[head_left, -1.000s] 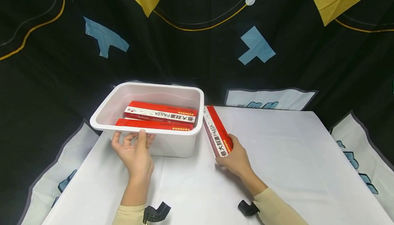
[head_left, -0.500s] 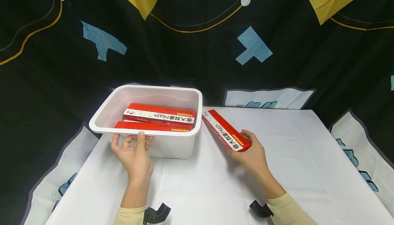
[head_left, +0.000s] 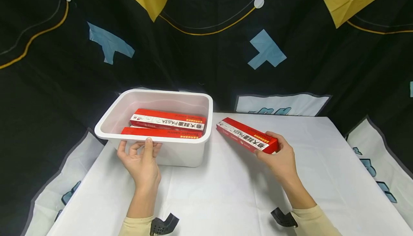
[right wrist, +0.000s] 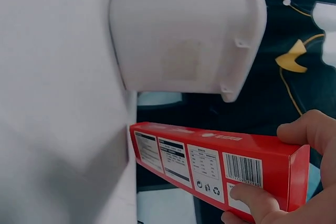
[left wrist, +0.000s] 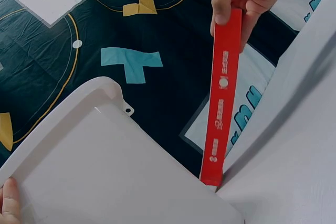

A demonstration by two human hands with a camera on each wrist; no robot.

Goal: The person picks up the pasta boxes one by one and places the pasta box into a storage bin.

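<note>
A white plastic bin stands on the left of the table, its wall also filling much of the left wrist view. My left hand holds its front rim, thumb up at the edge and fingers curled beneath the lip. Inside lie two red pasta boxes, the rear pasta box and the front pasta box, side by side and partly hidden by the rim. With my right hand I grip a third pasta box by its near right end. It slants right of the bin, far end low by the tabletop.
A white cloth covers the table. Behind it hangs a black curtain with blue and yellow patches. Black wrist mounts, a left mount and a right mount, sit at the sleeves.
My right hand has moved right with the pasta box, turning it from steep to a flatter slant and away from the bin. My left hand and the bin stay put.
</note>
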